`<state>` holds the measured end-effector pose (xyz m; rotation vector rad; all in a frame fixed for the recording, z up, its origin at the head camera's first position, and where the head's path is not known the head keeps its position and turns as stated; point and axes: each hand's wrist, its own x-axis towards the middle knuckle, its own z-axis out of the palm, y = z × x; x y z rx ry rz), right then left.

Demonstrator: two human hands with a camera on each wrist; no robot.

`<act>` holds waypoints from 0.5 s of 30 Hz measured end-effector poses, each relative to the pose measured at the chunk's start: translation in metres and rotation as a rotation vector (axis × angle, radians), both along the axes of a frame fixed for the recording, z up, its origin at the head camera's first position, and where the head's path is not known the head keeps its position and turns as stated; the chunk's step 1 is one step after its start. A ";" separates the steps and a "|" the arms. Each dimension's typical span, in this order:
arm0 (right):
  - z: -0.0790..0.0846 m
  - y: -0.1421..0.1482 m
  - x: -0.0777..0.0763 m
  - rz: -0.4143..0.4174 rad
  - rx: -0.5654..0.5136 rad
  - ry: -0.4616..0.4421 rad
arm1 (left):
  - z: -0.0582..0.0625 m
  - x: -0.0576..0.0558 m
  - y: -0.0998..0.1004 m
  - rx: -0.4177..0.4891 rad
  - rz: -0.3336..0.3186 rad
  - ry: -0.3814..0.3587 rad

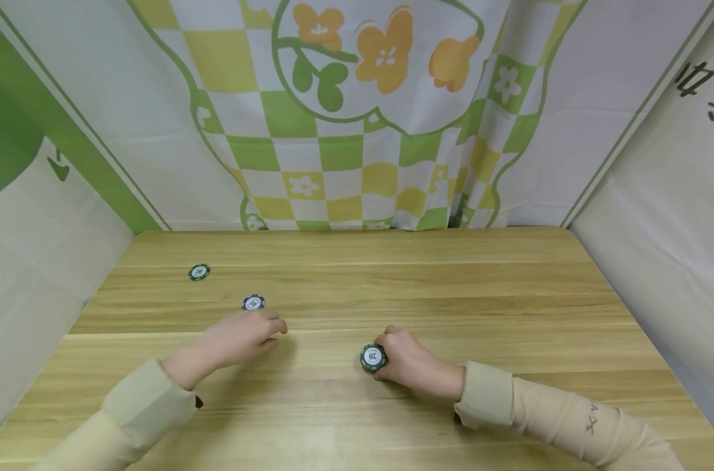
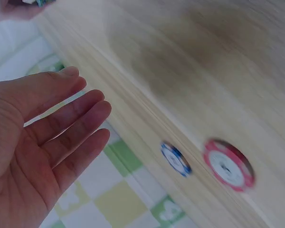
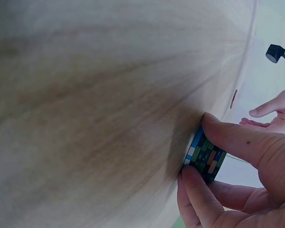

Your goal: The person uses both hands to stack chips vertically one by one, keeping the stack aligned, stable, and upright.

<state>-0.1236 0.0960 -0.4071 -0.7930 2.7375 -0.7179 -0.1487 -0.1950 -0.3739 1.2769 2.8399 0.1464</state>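
Note:
My right hand (image 1: pixel 412 363) grips a short stack of poker chips (image 1: pixel 373 358) between thumb and fingers, right of the table's middle. The top chip is dark green and marked 20. In the right wrist view, blue and green edges show along the stack (image 3: pixel 205 154); whether it touches the table I cannot tell. My left hand (image 1: pixel 239 340) hovers over the left part of the table, fingers loosely bent, holding nothing. Just beyond it lies a blue chip (image 1: pixel 254 301) marked 10. A red chip (image 2: pixel 229 165) shows in the left wrist view; in the head view it is hidden.
Another dark green chip (image 1: pixel 199 272) lies farther back on the left of the wooden table (image 1: pixel 451 281). A checked, flowered curtain (image 1: pixel 345 150) hangs behind the table's far edge. Pale cloth walls (image 1: pixel 657 216) stand along both sides.

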 end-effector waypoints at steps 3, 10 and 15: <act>0.000 0.000 0.000 0.002 -0.009 0.001 | -0.001 -0.002 -0.010 -0.001 0.023 -0.011; 0.000 0.001 0.000 0.001 -0.012 0.010 | -0.005 -0.002 -0.031 -0.001 0.085 0.014; 0.000 0.001 0.001 -0.001 -0.009 0.000 | -0.004 -0.001 -0.040 0.009 0.116 0.016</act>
